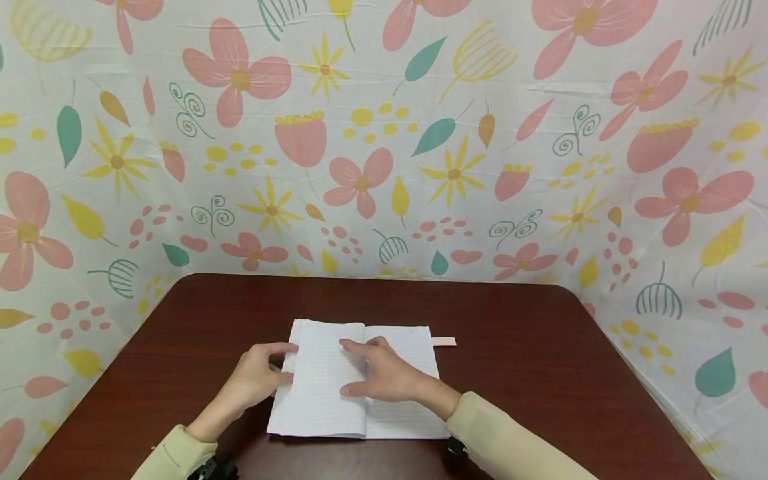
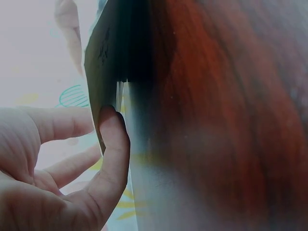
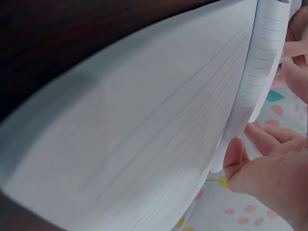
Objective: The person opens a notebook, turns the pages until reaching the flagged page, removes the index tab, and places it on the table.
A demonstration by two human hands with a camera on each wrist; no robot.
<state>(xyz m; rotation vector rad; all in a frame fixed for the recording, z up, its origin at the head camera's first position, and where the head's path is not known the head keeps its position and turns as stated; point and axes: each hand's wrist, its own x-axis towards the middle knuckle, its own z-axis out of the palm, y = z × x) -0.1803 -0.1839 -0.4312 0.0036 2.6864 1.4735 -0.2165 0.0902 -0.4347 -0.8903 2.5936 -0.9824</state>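
Note:
An open notebook [image 1: 324, 417] with white lined pages lies on the table in the head view. At its left edge my left hand [image 1: 252, 377] pinches the pages and cover between thumb and fingers. The left wrist view shows that hand's digits [image 2: 115, 149] on both sides of the notebook's edge [image 2: 98, 72]. My right hand [image 1: 387, 373] reaches across the centre fold, its thumb and index finger spread over the left page. Seen from the right wrist, the right hand [image 3: 274, 178] is beside the lined page [image 3: 159, 96], close to the fold.
A pale pink strip [image 1: 445, 341] sticks out past the notebook's right edge. The dark brown wooden table [image 1: 510, 347] has rounded far corners. Behind and beside it hangs a white cloth [image 1: 360, 233] printed with flowers and leaves.

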